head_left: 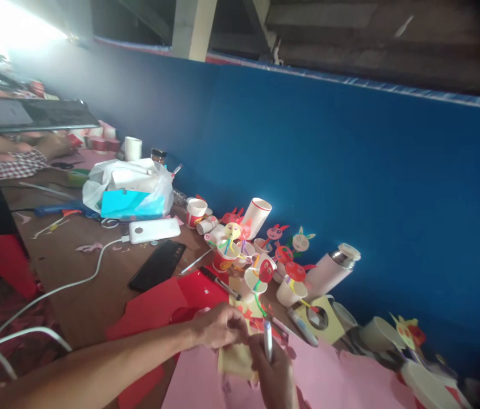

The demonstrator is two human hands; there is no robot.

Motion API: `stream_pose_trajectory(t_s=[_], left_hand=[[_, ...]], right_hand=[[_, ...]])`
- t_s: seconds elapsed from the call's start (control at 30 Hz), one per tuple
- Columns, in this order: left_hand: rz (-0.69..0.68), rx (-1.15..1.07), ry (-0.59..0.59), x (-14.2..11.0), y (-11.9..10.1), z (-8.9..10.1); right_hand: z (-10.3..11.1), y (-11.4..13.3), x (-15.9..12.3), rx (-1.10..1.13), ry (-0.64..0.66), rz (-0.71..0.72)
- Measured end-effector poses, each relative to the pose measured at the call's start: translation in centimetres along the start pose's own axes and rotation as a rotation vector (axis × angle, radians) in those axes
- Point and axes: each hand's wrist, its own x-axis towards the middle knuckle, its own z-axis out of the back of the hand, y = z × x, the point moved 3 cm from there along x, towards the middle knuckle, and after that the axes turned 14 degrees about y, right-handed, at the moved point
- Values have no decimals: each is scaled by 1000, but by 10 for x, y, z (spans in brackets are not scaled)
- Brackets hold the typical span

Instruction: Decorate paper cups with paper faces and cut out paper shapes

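My right hand (274,369) is closed around a white marker pen (268,341), whose bluish end points up. Beside it, my left hand (222,326) is closed in a pinch, its fingertips near those of the right; whatever lies between them is hidden. Under both hands are a pale yellow paper piece (237,363) and a large pink paper sheet (197,378). Red paper (150,312) extends to the left of my left hand. Just beyond the hands stands a paper cup (255,284) with a red paper face and a green strip.
More decorated cups (226,255) line the blue wall (350,170), near a pink thermos (331,272). Leftward lie a black phone (158,266), a white power bank (154,231) with its cable, and a plastic bag (99,184). Another person's checked sleeve (13,167) is at far left.
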Motion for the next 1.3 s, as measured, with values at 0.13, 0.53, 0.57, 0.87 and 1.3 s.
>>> stream_pose_trajectory(t_s=[0.13, 0.53, 0.57, 0.87, 1.3], left_hand=[[12, 2, -23, 0, 2, 1], [-61, -247, -32, 4, -3, 5], [-64, -243, -37, 3, -4, 5], [-58, -161, 37, 8, -1, 3], [-62, 171, 67, -8, -22, 1]], right_hand=[[2, -8, 0, -68, -28, -23], [6, -10, -7, -181, -141, 76], [8, -8, -8, -184, -121, 99], [12, 14, -9, -208, -130, 228], [2, 4, -12, -364, -96, 174]])
